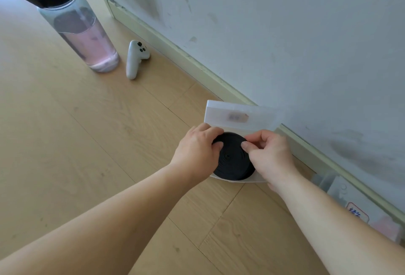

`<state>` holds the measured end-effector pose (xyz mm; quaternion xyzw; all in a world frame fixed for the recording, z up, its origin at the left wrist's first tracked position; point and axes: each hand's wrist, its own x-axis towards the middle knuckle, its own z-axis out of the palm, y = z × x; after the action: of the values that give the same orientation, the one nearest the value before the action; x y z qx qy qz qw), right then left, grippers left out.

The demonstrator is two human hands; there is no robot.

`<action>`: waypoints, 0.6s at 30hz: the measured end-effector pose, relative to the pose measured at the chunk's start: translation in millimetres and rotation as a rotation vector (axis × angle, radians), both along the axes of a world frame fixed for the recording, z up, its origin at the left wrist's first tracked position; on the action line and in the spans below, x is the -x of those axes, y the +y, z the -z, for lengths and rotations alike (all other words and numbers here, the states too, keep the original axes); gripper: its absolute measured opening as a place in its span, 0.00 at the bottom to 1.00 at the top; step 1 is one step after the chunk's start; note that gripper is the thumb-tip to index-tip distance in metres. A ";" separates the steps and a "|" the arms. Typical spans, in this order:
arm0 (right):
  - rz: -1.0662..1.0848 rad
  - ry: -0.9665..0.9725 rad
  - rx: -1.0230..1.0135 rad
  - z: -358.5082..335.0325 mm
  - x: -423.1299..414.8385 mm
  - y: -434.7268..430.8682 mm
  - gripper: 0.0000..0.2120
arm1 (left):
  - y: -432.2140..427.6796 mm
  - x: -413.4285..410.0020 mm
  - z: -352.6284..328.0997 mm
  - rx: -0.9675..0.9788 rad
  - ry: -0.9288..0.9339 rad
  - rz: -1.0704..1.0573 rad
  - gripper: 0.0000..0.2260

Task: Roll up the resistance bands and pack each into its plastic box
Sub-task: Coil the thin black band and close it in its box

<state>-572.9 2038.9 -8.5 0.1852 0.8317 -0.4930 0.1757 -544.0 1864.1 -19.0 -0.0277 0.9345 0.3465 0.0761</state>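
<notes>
A black resistance band point(232, 160), rolled into a tight flat coil, lies in the bottom half of an open translucent plastic box point(238, 181) on the wooden floor. The box's lid point(241, 115) stands up behind it, leaning toward the wall. My left hand point(197, 152) grips the coil's left edge with curled fingers. From the other side my right hand point(269, 154) pinches the coil's upper right edge between thumb and fingers. Both hands hide the box's sides.
A second closed plastic box point(359, 206) with a written label lies by the baseboard at the right. A tall water bottle point(76, 25) and a white controller point(137, 59) stand at the upper left. The wall point(285, 33) runs along the right.
</notes>
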 end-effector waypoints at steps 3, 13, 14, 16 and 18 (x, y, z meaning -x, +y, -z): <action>-0.017 0.005 0.007 -3.0 -6.6 4.3 0.06 | 5.0 3.1 2.0 -0.026 0.001 -0.063 0.11; -0.066 -0.012 -0.034 -7.3 -21.8 12.3 0.05 | 8.3 -16.5 5.9 -0.006 0.050 0.046 0.11; -0.097 -0.009 -0.055 -6.7 -24.7 10.8 0.06 | 8.2 -17.4 5.4 -0.025 0.039 0.028 0.11; -0.122 -0.006 -0.085 -4.6 -30.2 8.0 0.08 | 8.7 -18.0 4.1 -0.036 0.015 0.012 0.12; -0.045 0.014 -0.035 -5.9 -31.3 6.6 0.08 | 9.6 -18.9 1.2 -0.038 -0.013 0.012 0.13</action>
<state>-541.6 2045.5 -2.6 0.1662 0.8454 -0.4754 0.1777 -525.0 1873.7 -20.2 -0.0229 0.9274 0.3636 0.0847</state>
